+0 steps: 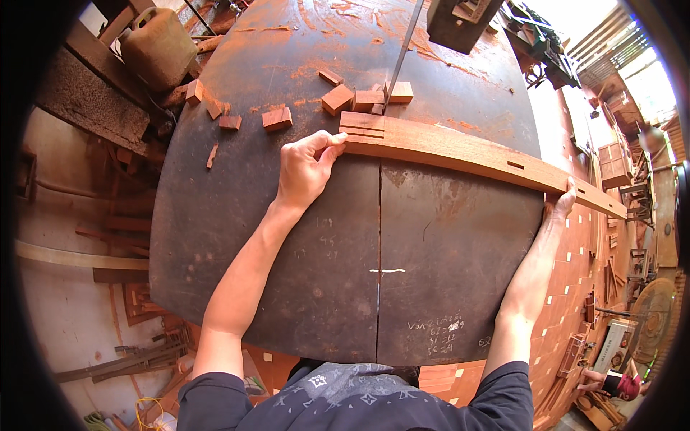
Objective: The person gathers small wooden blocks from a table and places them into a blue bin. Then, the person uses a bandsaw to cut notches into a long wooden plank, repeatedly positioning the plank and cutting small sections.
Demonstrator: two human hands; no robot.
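A long reddish wooden beam (445, 149) lies across the dark metal bandsaw table (287, 237), its right part reaching past the table's edge. Slots are cut into its left end, and small mortises show farther right along it. At that left end my left hand (307, 165) is closed, thumb and fingers pinching the near corner. My right hand (560, 202) grips the beam near the table's right edge, some of its fingers hidden beneath. The thin saw blade (401, 65) comes down at the beam's far side, close to the slotted end.
Several wooden offcuts (277, 118) lie beyond and left of the beam. Sawdust (345, 29) covers the table's far part. A dark saw guide (463, 21) hangs above. A dusty jug (158, 47) stands far left. Another person (624, 384) is low at the right, near stacked wood.
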